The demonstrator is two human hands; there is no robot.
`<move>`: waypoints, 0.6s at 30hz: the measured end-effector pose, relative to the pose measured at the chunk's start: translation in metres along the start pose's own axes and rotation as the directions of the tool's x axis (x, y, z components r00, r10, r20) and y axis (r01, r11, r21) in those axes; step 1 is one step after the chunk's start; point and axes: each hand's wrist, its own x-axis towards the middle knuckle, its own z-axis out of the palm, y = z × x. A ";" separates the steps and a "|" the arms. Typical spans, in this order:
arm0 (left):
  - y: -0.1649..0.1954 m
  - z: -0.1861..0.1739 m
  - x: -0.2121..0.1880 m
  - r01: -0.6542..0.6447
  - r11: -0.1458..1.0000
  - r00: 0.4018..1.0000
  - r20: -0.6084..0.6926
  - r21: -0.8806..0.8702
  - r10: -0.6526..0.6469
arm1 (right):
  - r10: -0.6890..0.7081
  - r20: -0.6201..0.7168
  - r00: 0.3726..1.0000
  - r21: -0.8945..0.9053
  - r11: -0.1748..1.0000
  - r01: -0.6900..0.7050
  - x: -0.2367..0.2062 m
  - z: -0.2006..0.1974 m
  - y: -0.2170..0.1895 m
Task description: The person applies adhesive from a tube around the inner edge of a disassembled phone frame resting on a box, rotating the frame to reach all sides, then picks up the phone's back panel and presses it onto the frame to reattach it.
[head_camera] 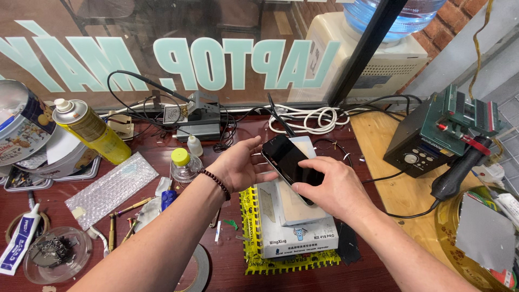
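A black smartphone (289,161) with a dark screen is tilted above a white box-shaped heating plate (294,233). My right hand (331,186) grips the phone's lower right part from the near side. My left hand (238,165), with a dark bead bracelet on the wrist, has its fingers spread at the phone's left edge; whether they touch it I cannot tell. Under the white box lies a yellow notched mat (250,227) on the dark red wooden bench.
A yellow spray can (92,131), a small yellow-capped bottle (184,165), bubble wrap (111,188), brass tools (124,216), a tube (19,240) and a dish of parts (54,254) lie left. A dark rework station (419,146) with hot-air handle (459,170) stands right. White cables (311,119) lie behind.
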 end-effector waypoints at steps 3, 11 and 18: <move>-0.001 -0.001 0.001 0.004 1.000 1.000 -0.001 -0.002 -0.004 | 0.000 0.012 1.000 0.001 1.000 0.000 -0.001 -0.001 0.002; -0.002 0.000 0.002 0.016 1.000 1.000 -0.012 0.003 -0.016 | 0.024 0.041 0.999 -0.022 0.999 -0.023 -0.003 -0.003 0.001; -0.003 -0.001 0.001 0.015 1.000 0.999 -0.035 -0.018 -0.015 | 0.008 0.026 1.000 -0.010 1.000 -0.008 -0.004 -0.003 0.000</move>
